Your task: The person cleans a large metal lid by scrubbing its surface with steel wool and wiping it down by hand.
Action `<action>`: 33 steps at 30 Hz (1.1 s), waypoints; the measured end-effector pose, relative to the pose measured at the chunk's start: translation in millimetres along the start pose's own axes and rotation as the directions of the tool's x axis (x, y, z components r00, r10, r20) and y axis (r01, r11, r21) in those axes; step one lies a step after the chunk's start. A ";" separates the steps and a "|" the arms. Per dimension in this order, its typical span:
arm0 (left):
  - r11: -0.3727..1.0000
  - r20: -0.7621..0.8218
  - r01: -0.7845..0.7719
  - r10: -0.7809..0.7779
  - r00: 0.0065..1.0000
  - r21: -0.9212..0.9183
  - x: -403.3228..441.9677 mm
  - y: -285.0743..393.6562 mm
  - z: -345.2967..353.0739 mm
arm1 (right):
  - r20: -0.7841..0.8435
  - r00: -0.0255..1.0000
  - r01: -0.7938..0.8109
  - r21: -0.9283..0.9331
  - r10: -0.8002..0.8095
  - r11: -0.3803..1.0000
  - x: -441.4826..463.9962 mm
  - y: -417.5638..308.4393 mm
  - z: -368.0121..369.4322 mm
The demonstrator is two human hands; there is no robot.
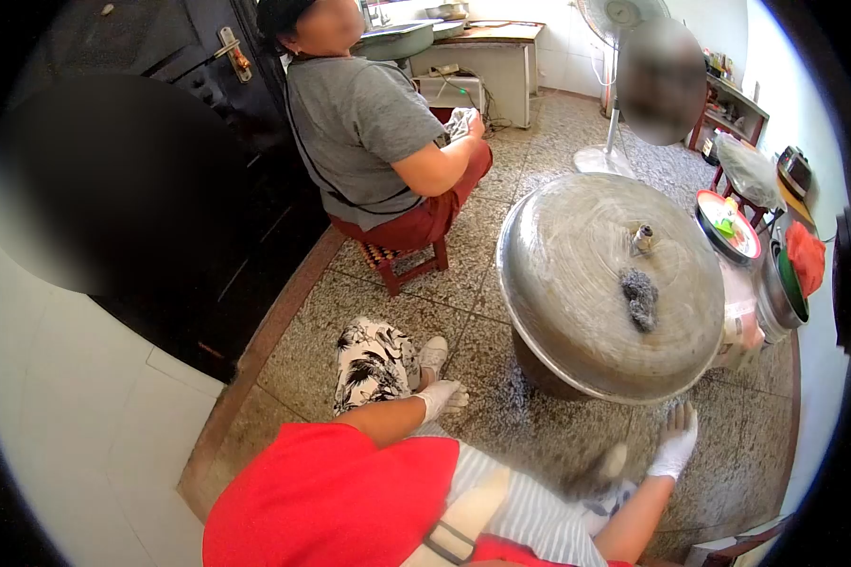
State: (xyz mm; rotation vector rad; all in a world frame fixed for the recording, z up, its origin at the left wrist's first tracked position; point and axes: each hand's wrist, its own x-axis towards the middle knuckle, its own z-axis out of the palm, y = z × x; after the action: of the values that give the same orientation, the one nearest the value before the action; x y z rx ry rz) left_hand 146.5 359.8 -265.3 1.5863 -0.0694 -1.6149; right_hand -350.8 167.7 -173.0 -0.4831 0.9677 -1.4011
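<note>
A large round metal lid [577, 293] with a small knob covers a brownish vessel [550, 373] standing on the floor in front of me. Soapy-looking streaks mark its top, and a clump of steel wool [640, 299] lies there beside the knob. My left hand [442, 401], in a white glove, is low by my knee and shoe, apart from the lid, its fingers stretched out. My right hand [674, 442], gloved as well, is just below the lid's near right edge with its fingers extended. Neither hand holds anything I can see.
Another person [369, 142] sits on a low stool [402, 265] ahead on the left, holding a cloth [460, 124]. A standing fan [610, 156] is behind the lid. To the right are a red-rimmed basin [749, 248], metal bowls [775, 298] and a red bag [806, 257].
</note>
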 end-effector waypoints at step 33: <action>0.991 -0.002 0.039 -0.039 0.999 0.130 11.1 -8.0 -2.0 | -0.004 0.999 -0.041 -0.013 0.041 0.999 1.3 7.0 5.9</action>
State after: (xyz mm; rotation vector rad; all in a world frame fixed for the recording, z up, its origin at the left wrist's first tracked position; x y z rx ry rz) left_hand 146.0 359.4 -279.1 1.6953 -0.1470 -1.6702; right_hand -342.1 166.2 -175.6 -0.4681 0.9850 -1.3603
